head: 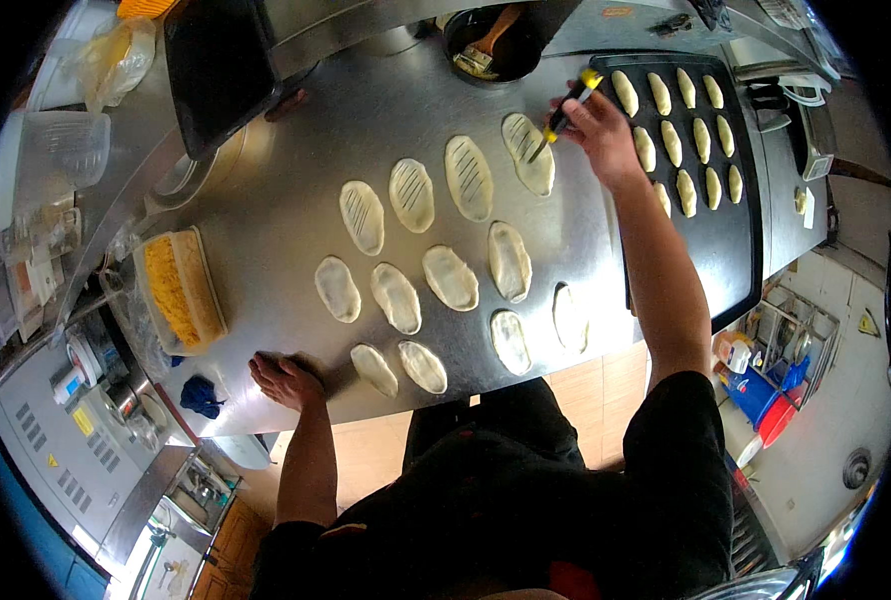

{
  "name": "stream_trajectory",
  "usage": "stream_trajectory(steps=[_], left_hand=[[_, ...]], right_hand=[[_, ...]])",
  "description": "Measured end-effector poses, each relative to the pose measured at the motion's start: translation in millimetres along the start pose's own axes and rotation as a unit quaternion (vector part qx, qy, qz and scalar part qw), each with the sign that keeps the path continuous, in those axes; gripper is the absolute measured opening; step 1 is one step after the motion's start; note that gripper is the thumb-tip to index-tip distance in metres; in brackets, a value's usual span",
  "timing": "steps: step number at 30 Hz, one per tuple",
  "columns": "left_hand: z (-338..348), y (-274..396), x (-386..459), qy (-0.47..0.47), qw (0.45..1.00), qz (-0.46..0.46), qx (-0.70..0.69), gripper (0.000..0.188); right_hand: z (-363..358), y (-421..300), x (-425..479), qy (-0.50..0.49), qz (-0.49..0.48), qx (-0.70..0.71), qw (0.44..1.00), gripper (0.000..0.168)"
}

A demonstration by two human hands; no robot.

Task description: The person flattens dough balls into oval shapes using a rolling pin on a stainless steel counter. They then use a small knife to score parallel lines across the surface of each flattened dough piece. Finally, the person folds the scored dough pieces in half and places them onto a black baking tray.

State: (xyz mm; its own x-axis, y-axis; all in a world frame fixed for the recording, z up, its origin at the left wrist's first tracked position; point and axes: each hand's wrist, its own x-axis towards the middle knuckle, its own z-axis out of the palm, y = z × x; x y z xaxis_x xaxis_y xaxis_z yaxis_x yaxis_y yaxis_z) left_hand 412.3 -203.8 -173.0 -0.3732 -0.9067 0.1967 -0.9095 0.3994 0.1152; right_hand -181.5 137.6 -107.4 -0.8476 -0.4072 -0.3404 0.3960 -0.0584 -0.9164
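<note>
My right hand (595,127) grips a black and yellow utility knife (571,103). Its blade points down onto an oval of flattened dough (529,154) that bears several slanted cuts. To the left of that oval lie three more slashed ones, among them a long dough oval (469,178). Nearer to me are several uncut dough ovals (451,277) on the stainless steel worktop (280,277). My left hand (288,381) rests on the steel near the front edge, holding nothing, left of the closest pieces.
Rolled dough pieces sit in rows on a black baking tray (704,255) at right. A dark pan (502,60) with a pastry brush (487,45) stands at the back. On the left are a tub of yellow shredded filling (169,289) and a dark blue cloth (201,397).
</note>
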Motion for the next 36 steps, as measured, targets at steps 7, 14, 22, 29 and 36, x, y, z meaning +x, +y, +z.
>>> stream_trajectory(steps=[7, 14, 22, 29, 36], left_hand=[[2.3, -2.4, 1.4, 0.000, 1.000, 0.003, 0.004, 0.065], [4.9, -6.1, 1.7, -0.004, 1.000, 0.004, -0.003, 0.064], [-2.3, 3.5, 0.3, -0.009, 1.000, -0.010, 0.006, 0.064], [-3.2, 6.0, 0.3, -0.015, 1.000, -0.021, 0.005, 0.063], [2.3, 0.6, 0.8, -0.007, 1.000, -0.015, 0.005, 0.064]], right_hand=[[-13.5, -4.5, 5.9, 0.036, -0.017, 0.010, 0.999, 0.035], [-31.5, -0.7, 1.0, 0.075, -0.031, -0.014, 0.997, 0.042], [44.2, 34.6, -92.5, -0.042, 0.096, 0.004, 0.994, 0.052], [35.7, 36.9, -90.8, -0.007, 0.069, 0.012, 0.998, 0.051], [28.8, 32.8, -95.3, 0.015, 0.050, 0.035, 0.998, 0.051]])
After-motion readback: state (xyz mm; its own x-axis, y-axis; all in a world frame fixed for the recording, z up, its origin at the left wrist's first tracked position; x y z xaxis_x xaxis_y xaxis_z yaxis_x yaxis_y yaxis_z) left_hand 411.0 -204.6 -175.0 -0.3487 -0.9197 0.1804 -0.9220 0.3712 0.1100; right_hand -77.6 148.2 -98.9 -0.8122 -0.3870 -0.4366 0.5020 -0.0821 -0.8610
